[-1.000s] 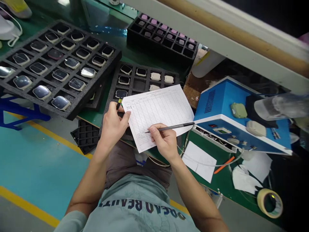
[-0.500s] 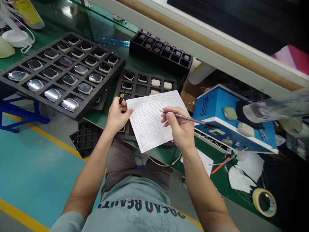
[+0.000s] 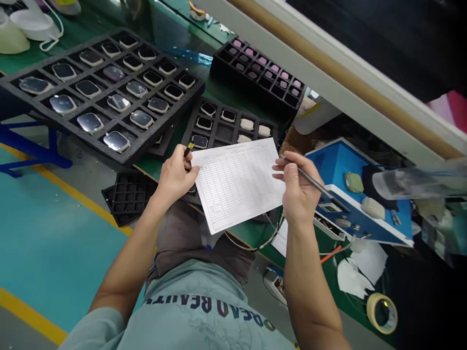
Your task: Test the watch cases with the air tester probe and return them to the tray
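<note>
A white sheet (image 3: 239, 187) printed with a table of rows is held up above the bench, over a dark foam tray (image 3: 226, 131) of watch-like pieces. My left hand (image 3: 177, 175) pinches the sheet's left edge between thumb and fingers; a small black and yellow object (image 3: 189, 148) shows at those fingers. At the sheet's right edge, my right hand (image 3: 301, 187) grips a dark grey pen (image 3: 317, 183), its tip near the fingertips and its back end over the blue machine. The sheet hides part of the foam tray beneath.
A large foam tray (image 3: 105, 104) of watch-like pieces juts out at left, above smaller black trays (image 3: 131, 194). A black divided box (image 3: 255, 78) stands behind. At right are a blue machine (image 3: 339, 165), white scraps (image 3: 352, 279) and a tape roll (image 3: 370, 311). A shelf beam (image 3: 328, 78) crosses above.
My right hand has moved right with the pen, from over the middle of the sheet to its right edge. The view has shifted slightly. My left hand still holds the sheet.
</note>
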Action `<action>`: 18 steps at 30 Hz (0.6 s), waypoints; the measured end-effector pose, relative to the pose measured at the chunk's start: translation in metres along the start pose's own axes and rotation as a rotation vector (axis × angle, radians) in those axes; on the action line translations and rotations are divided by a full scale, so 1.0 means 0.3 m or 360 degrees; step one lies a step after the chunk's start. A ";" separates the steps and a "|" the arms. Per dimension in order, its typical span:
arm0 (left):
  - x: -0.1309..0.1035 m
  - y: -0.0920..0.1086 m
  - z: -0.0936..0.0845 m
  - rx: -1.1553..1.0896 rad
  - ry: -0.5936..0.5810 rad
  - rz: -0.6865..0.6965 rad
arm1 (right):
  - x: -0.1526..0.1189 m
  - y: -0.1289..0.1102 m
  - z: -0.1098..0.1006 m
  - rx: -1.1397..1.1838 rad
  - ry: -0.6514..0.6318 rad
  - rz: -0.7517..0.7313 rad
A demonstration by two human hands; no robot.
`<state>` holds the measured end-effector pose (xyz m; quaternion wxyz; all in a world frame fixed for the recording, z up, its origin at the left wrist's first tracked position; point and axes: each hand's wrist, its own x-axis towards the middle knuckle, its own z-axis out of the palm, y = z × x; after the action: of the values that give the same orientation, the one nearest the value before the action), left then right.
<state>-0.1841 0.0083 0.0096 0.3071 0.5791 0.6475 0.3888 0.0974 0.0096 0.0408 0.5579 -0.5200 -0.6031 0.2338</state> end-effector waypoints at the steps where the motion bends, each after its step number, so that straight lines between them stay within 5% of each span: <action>1: -0.004 -0.004 0.003 -0.0008 0.0000 0.0014 | -0.009 0.012 0.004 0.0001 -0.0018 0.0035; 6: -0.008 -0.019 0.009 -0.0065 0.0018 0.0055 | -0.061 0.014 0.028 0.0000 -0.0040 -0.0001; 12: -0.017 -0.017 0.010 -0.0018 0.0039 0.0023 | -0.188 0.003 0.113 0.0147 -0.0535 0.0220; 18: -0.023 -0.013 0.008 0.0026 0.0032 0.0032 | -0.249 0.030 0.132 0.0180 -0.0605 0.0314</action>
<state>-0.1832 0.0017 0.0046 0.2920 0.5840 0.6479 0.3924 0.0522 -0.0417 -0.0095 0.4368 -0.4908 -0.6296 0.4146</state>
